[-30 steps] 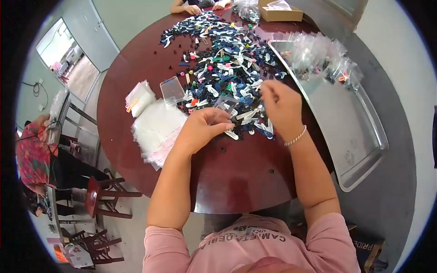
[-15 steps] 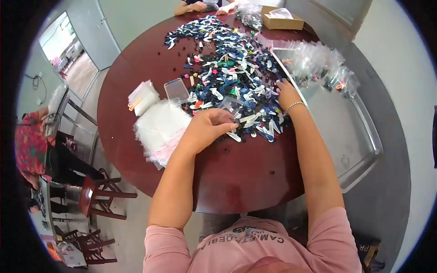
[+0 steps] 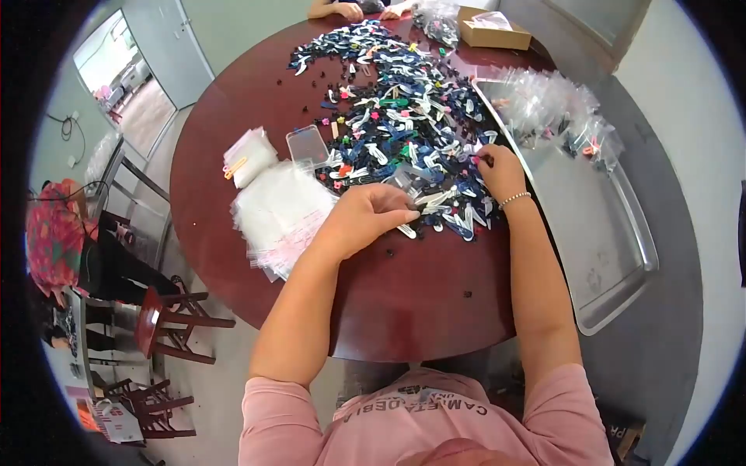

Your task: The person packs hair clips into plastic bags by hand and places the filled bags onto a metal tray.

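Note:
A large pile of hair clips (image 3: 388, 116), mostly white, blue and black, spreads over the round dark red table (image 3: 249, 85). At the pile's near edge my left hand (image 3: 373, 213) is closed on a small clear plastic bag (image 3: 406, 180); its contents are hard to make out. My right hand (image 3: 499, 171), with a beaded bracelet at the wrist, reaches into the right side of the pile. Its fingers are pinched, touching clips; what they hold is too small to name. Beside my left forearm lies a stack of clear bags (image 3: 284, 210).
A metal tray (image 3: 594, 233) with filled bags (image 3: 544, 109) is at the right. Left of the pile are a clear plastic box (image 3: 308, 146) and a packet of bags (image 3: 252, 155). A cardboard box (image 3: 493, 35) and another person's hands (image 3: 350, 11) are at the far edge.
My right hand has moved from above the pile's middle to its right side and closed its fingers among the clips. My left hand keeps its hold on the clear bag.

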### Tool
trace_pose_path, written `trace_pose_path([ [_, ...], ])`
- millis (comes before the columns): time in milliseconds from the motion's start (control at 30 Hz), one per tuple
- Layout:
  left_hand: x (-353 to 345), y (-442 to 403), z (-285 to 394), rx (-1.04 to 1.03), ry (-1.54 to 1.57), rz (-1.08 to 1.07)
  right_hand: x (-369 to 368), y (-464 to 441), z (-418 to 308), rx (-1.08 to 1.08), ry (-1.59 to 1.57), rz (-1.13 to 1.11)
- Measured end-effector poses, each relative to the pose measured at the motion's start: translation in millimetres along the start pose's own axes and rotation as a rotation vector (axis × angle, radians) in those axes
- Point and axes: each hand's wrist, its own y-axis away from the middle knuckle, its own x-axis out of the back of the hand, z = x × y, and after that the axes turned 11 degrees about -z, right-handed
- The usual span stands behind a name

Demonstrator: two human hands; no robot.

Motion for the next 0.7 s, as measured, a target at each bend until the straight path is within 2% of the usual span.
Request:
trace_pose_path([
  [33, -1.1, -0.2, -0.3, 0.006, 0.000, -0.008, -0.5, 0.7, 1.1, -0.010, -0.002, -0.002],
  [100, -3.1, 0.3, 2.8, 0.025, 0.071, -0.022, -0.5, -1.3, -0.7, 0.021, -0.284, 0.042],
  [167, -3.6, -0.5, 3.5, 0.038, 0.074, -0.052, 4.7, -1.7, -5.9, 0.038, -0.371, 0.036],
  [267, -3.6, 0.4, 5.1, 0.060, 0.104, -0.064, 14.6, 1.0, -22.1, 0.029, -0.632, -0.079],
  [300, -4.0, 0.7, 6.8, 0.081, 0.120, -0.058, 16.7, 1.7, -25.6, 0.032, -0.635, -0.083],
  [400, -2.6, 0.5, 5.4, 0.095, 0.162, -0.051, 32.4, 8.1, -47.5, -0.089, -1.016, -0.225],
  [433, -2.1, 0.1, 4.1, 0.085, 0.187, -0.056, 33.8, 10.0, -51.9, -0.087, -1.016, -0.229],
  [500, -1.3, -0.3, 2.0, 0.087, 0.206, -0.055, 34.8, 12.0, -59.0, -0.116, -1.236, -0.278],
  [700, -0.7, 0.3, 3.2, 0.127, 0.271, -0.011, 36.6, 20.8, -82.0, -0.041, -1.427, -0.391],
])
